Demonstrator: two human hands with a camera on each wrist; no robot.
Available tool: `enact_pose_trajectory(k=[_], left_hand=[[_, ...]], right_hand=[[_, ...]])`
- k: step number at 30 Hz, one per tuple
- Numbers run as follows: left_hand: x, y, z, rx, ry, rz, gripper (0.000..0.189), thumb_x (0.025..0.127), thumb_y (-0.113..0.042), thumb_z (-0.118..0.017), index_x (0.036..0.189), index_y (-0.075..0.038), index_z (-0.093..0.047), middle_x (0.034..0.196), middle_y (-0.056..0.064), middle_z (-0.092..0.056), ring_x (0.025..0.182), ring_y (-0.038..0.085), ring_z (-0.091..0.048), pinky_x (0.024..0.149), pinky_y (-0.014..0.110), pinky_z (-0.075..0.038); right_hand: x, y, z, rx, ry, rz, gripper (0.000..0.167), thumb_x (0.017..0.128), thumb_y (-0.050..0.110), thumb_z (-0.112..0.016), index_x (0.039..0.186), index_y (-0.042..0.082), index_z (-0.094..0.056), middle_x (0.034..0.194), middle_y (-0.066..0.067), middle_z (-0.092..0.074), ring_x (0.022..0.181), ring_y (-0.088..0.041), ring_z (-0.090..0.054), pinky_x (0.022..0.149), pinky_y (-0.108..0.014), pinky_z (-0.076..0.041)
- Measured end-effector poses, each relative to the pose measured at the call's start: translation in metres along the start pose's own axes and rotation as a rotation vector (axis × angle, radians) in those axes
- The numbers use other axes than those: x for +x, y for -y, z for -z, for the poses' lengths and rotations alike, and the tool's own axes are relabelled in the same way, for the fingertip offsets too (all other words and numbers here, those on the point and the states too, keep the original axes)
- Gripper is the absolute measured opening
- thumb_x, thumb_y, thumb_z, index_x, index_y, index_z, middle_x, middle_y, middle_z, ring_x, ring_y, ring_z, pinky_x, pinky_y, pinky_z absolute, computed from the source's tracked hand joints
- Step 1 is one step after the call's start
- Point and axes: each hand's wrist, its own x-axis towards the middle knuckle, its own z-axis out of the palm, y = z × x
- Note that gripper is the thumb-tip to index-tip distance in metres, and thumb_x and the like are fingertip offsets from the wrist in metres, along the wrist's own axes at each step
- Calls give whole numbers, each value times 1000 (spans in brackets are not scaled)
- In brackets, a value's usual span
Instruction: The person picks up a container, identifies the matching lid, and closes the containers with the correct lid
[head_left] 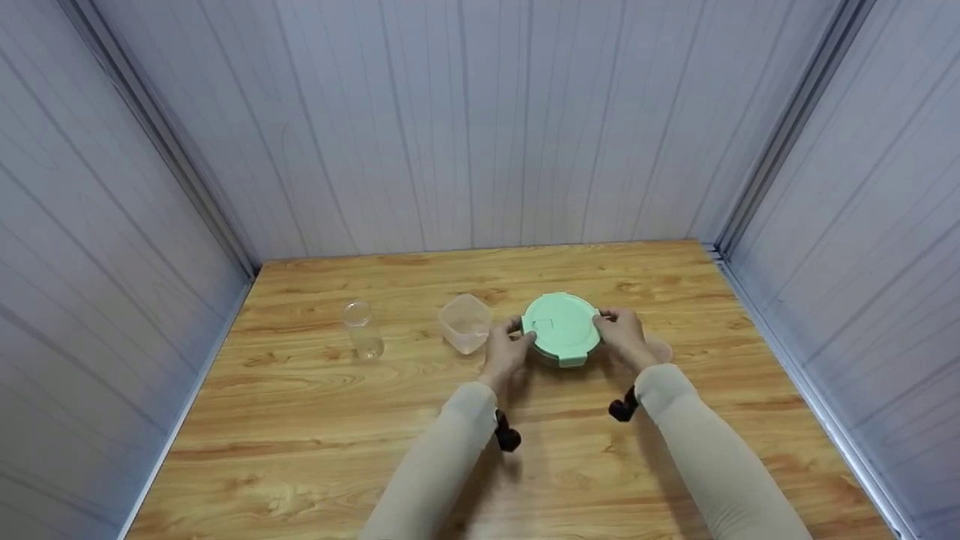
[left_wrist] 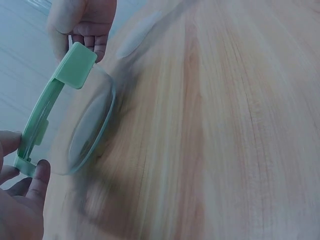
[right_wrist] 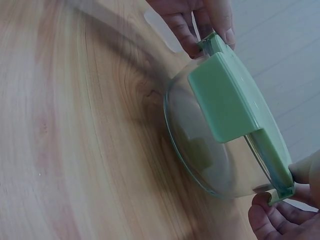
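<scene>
Toward the right of the table (head_left: 300,450) (by the head view), your left hand (head_left: 506,348) and right hand (head_left: 625,335) pinch opposite edges of a round container (head_left: 561,328), near a clear tub (head_left: 463,321). From the left wrist, its bowl (left_wrist: 92,132) is glass; from the right, your thumb (right_wrist: 306,169) rests against the green lid (right_wrist: 251,91).

Passable gap between clear cup (head_left: 365,339) and square tub (head_left: 460,327), tub obstructing beside left hand (head_left: 507,351), lidded bowl (head_left: 564,326) filling space to right hand (head_left: 624,334), pale item (head_left: 661,349) beside that wrist, rear wall (head_left: 487,127) bounding tabletop (head_left: 300,420).
</scene>
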Motion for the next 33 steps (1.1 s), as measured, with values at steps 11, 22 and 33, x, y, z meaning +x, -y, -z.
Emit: enact_pose_trajectory(k=[11,22,33], left_hand=[[0,1,0,5,27,-12,43,108,-14,-66,149,0,-61,149,17,-65,129,28,-64,109,40,-55],[-2,6,4,-5,32,-15,43,108,-18,-67,147,-1,-63,149,17,-65,128,29,-66,107,40,-57],[-24,4,13,6,41,8,41,108,-18,-68,145,-2,-61,147,17,-61,118,25,-67,89,32,-61]], right_hand=[[2,-3,1,-8,11,5,47,114,24,-50,151,-5,-56,146,-27,-60,130,-36,-60,102,-41,-54],[5,-3,2,-11,35,-12,47,115,25,-49,151,-4,-56,145,-27,-60,125,-32,-60,98,-37,-54],[5,-5,1,-16,23,8,44,115,23,-50,148,-5,-58,139,-25,-62,115,-28,-62,94,-38,-55]])
